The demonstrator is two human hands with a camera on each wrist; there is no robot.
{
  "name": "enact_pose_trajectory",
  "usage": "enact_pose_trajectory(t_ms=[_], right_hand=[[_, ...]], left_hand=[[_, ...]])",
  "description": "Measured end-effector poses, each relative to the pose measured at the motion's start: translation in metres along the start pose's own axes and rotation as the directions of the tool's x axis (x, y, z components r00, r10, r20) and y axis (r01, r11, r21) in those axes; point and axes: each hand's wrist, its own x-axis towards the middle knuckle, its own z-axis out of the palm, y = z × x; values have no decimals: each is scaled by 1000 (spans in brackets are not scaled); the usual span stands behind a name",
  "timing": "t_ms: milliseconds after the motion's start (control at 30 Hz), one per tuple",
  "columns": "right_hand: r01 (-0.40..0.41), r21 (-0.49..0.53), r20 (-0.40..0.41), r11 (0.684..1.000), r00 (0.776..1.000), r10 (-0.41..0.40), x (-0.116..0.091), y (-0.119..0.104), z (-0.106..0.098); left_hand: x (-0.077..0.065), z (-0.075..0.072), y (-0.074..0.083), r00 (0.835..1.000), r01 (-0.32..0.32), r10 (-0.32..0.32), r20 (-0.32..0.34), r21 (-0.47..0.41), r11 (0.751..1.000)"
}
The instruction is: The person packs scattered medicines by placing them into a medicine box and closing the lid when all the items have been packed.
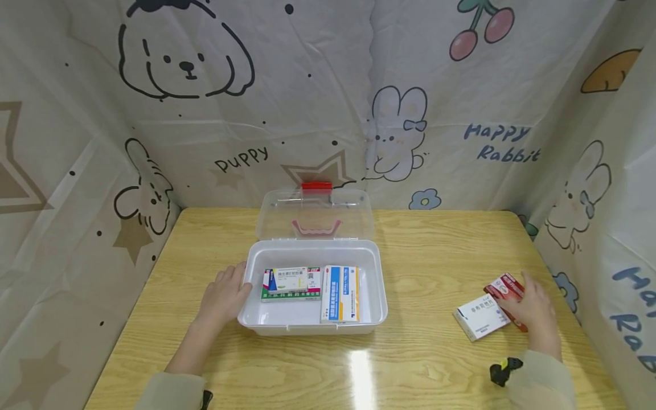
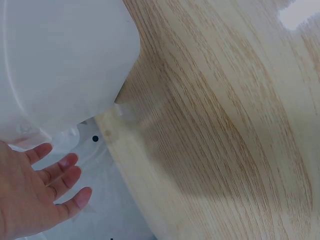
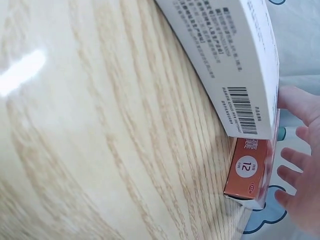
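My left hand (image 1: 221,295) is at the left wall of a white plastic box (image 1: 312,328), thumb near its rim. In the left wrist view its fingers (image 2: 60,175) are spread loosely beside the box wall, holding nothing. My right hand (image 1: 535,315) hovers over the right edge of a red medicine box (image 1: 504,285) on the table. A white medicine box (image 1: 482,317) lies next to the red one, overlapping it. In the right wrist view the thumb (image 3: 295,100) is right at the white carton's edge, and the other fingers stand apart beyond the red carton (image 3: 247,170).
Inside the plastic box lie a blue, white and orange medicine carton (image 1: 340,293) and a small white carton (image 1: 289,280) on a green and red one (image 1: 266,295). Its clear lid (image 1: 277,213) stands open behind. Printed cloth (image 1: 307,114) walls the table (image 1: 435,250) at the back and sides.
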Motion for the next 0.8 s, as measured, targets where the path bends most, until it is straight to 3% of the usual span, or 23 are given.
enact_pose_trajectory(t_ms=[800], right_hand=[[-80,-14,154,997,985,81,16,0,-2]], left_hand=[[-1,-1,1,1000,8,-9,10,19,1000]])
